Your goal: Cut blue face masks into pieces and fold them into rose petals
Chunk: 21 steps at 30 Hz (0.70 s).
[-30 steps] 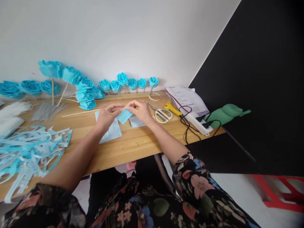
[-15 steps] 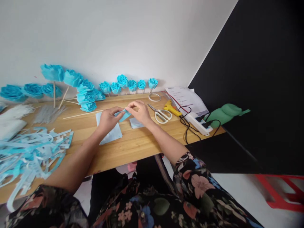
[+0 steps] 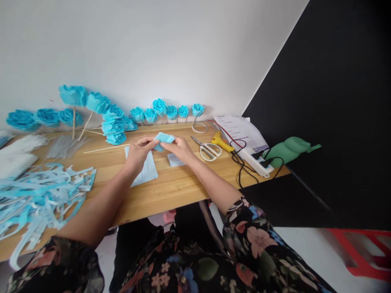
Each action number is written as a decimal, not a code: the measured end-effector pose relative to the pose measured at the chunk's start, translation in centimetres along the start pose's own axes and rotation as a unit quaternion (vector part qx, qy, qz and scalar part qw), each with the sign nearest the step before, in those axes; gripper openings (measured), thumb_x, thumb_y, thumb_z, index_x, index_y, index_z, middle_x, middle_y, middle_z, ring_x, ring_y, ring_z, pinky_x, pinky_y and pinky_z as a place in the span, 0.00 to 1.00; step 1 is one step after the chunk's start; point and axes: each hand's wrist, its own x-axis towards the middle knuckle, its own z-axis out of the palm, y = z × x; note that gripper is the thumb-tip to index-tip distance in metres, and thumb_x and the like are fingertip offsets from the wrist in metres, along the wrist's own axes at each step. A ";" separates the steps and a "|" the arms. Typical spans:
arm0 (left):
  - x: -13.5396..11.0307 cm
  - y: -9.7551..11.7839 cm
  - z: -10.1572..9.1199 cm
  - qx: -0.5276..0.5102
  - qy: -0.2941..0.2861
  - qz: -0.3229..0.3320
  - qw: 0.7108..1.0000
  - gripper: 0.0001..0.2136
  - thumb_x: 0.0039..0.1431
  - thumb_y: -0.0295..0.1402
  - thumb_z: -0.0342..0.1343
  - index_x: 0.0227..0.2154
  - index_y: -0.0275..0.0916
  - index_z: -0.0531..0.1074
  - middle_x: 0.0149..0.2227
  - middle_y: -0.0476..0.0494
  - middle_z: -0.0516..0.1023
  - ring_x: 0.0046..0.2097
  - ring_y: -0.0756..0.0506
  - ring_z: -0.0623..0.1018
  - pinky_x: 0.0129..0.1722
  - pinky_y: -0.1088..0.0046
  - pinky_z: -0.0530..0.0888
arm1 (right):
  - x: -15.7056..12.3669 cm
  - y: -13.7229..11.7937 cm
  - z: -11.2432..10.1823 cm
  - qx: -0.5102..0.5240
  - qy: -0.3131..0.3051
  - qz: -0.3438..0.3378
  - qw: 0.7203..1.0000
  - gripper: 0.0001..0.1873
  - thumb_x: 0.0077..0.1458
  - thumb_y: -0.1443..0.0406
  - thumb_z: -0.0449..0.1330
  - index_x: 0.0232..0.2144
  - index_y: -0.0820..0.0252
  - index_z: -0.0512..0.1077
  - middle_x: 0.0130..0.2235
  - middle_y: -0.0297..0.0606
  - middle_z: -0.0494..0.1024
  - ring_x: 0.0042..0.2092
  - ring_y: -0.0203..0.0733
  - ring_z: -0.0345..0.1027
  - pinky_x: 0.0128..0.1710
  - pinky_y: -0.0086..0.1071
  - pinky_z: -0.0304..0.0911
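Observation:
My left hand [image 3: 139,151] and my right hand [image 3: 180,147] meet above the wooden table [image 3: 171,185], both pinching a small light-blue piece of fabric [image 3: 163,138] between the fingertips. The piece is folded or rolled and held a little off the table. Under my left hand lies a flat pale-blue sheet [image 3: 146,169]. A small stack of pale-blue pieces [image 3: 175,160] lies just below my right hand. A thin wooden stick [image 3: 102,149] lies to the left of my hands.
Finished blue flowers [image 3: 165,110] on sticks lean against the wall, with more at the left [image 3: 100,110]. Blue and white scrap strips [image 3: 39,191] are heaped at the left. To the right lie white-handled scissors [image 3: 207,148], a yellow glue gun [image 3: 221,141], a power strip [image 3: 255,160], and papers [image 3: 240,127].
The blue piece hung flat between my fingers; now it is turned up and bunched at my fingertips. My hands have drawn closer together and risen slightly.

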 end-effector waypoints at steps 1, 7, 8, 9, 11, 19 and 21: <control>0.0 -0.1 0.0 -0.003 0.002 -0.005 1.000 0.15 0.41 0.43 0.74 0.28 0.38 0.82 0.31 0.47 0.81 0.33 0.49 0.77 0.35 0.73 0.73 | 0.0 0.0 -0.1 -0.010 0.010 -0.001 1.000 0.22 0.50 0.52 0.68 0.40 0.62 0.79 0.43 0.41 0.84 0.46 0.46 0.77 0.49 0.38 0.70; 0.5 -0.4 -0.5 0.015 0.036 -0.024 0.999 0.14 0.42 0.43 0.73 0.29 0.39 0.82 0.29 0.47 0.81 0.30 0.50 0.75 0.32 0.75 0.70 | 0.1 -0.5 -0.5 -0.082 0.054 -0.040 0.994 0.17 0.53 0.55 0.65 0.39 0.62 0.79 0.41 0.41 0.84 0.45 0.45 0.77 0.48 0.36 0.68; 0.5 -0.3 -0.5 0.024 0.045 -0.023 0.998 0.14 0.41 0.42 0.72 0.28 0.39 0.82 0.29 0.48 0.81 0.28 0.52 0.73 0.29 0.75 0.69 | 0.1 -0.6 -0.6 -0.090 0.061 -0.045 0.993 0.17 0.53 0.54 0.65 0.37 0.62 0.79 0.40 0.40 0.84 0.44 0.44 0.77 0.48 0.35 0.68; 0.6 -0.2 -0.6 0.034 0.053 -0.023 0.998 0.14 0.41 0.42 0.72 0.28 0.39 0.82 0.28 0.48 0.80 0.25 0.53 0.70 0.27 0.76 0.67 | 0.1 -0.6 -0.6 -0.098 0.067 -0.049 0.992 0.16 0.53 0.54 0.65 0.35 0.62 0.79 0.38 0.39 0.83 0.43 0.43 0.76 0.47 0.35 0.67; 0.7 0.0 -0.7 0.056 0.062 -0.027 0.996 0.14 0.40 0.41 0.72 0.27 0.38 0.82 0.27 0.49 0.79 0.21 0.55 0.66 0.23 0.75 0.62 | 0.2 -0.5 -0.7 -0.111 0.078 -0.057 0.989 0.16 0.53 0.53 0.64 0.33 0.61 0.78 0.36 0.37 0.82 0.41 0.42 0.75 0.45 0.33 0.66; 0.5 1.1 -0.8 0.142 0.054 -0.046 0.987 0.16 0.44 0.43 0.67 0.30 0.34 0.80 0.11 0.54 0.64 0.16 0.54 0.59 0.17 0.76 0.53 | 0.3 0.1 -0.8 -0.137 0.085 -0.051 0.986 0.19 0.53 0.50 0.64 0.30 0.61 0.76 0.29 0.32 0.77 0.32 0.36 0.68 0.35 0.29 0.60; 0.5 1.0 -0.8 0.124 0.041 -0.036 0.991 0.16 0.44 0.43 0.67 0.29 0.34 0.79 0.14 0.52 0.69 0.17 0.52 0.66 0.18 0.77 0.60 | 0.3 0.0 -0.7 -0.137 0.083 -0.045 0.986 0.19 0.53 0.51 0.64 0.29 0.62 0.76 0.28 0.32 0.75 0.31 0.35 0.66 0.34 0.29 0.59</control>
